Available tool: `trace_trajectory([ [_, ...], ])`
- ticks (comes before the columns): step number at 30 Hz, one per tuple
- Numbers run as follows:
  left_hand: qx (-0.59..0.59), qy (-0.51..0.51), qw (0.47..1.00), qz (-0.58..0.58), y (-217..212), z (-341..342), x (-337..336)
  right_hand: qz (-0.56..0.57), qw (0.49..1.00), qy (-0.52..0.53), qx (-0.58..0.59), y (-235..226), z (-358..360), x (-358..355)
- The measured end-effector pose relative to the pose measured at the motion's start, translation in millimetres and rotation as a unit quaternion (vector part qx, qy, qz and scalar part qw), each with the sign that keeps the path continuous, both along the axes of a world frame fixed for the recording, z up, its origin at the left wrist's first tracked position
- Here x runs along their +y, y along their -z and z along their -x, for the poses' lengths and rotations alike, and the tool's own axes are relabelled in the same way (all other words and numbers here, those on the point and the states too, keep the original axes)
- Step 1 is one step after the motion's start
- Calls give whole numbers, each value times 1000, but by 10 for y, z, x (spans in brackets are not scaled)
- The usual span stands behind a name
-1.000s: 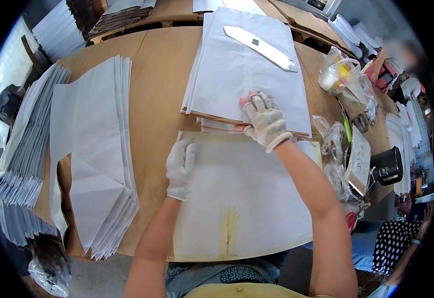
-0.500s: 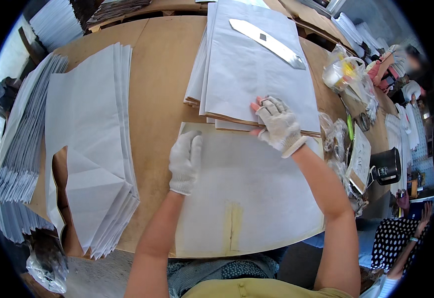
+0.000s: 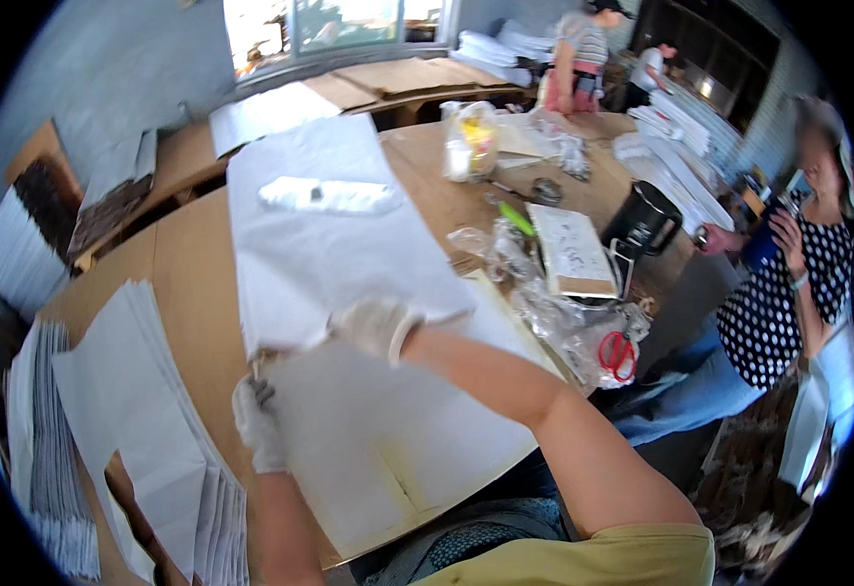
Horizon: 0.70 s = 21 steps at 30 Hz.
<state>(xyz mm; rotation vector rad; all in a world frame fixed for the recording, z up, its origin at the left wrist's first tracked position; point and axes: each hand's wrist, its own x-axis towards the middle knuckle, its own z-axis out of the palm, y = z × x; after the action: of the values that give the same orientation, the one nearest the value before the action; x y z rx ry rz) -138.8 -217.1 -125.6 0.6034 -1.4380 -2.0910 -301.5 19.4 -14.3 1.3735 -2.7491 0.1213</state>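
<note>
Marked Items: No Legible Text

1. White panel (image 3: 572,246), lying near the right edge of the table (image 3: 188,256). Dark strokes, apparently handwritten, across its upper face; too blurred to read.

2. Black jug (image 3: 640,217), standing just beside the panel, toward the same table edge. Small pale marking on its side; too small to read.

Brands, numbers, signs: none readable.

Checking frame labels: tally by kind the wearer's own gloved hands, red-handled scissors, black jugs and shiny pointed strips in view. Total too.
Wearer's gloved hands: 2 (left hand, right hand)
Red-handled scissors: 1
Black jug: 1
Shiny pointed strip: 1
Total: 5
</note>
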Motion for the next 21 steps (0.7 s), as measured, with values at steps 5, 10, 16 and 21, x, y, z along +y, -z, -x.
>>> trace_trajectory([
  [5, 42, 152, 984, -85, -680, -754, 346, 24, 990, -96, -97, 126, -1856, 553],
  [10, 12, 228, 973, 45, -345, -1574, 405, 355, 905, -27, -232, 177, -2369, 1503],
  [16, -86, 144, 938, 304, 413, -2087, 533, 245, 869, 398, -160, 542, -2412, 2028],
  [21, -148, 189, 912, 333, 50, -2261, 770, 174, 880, 380, -227, 227, -2491, 2067],
])
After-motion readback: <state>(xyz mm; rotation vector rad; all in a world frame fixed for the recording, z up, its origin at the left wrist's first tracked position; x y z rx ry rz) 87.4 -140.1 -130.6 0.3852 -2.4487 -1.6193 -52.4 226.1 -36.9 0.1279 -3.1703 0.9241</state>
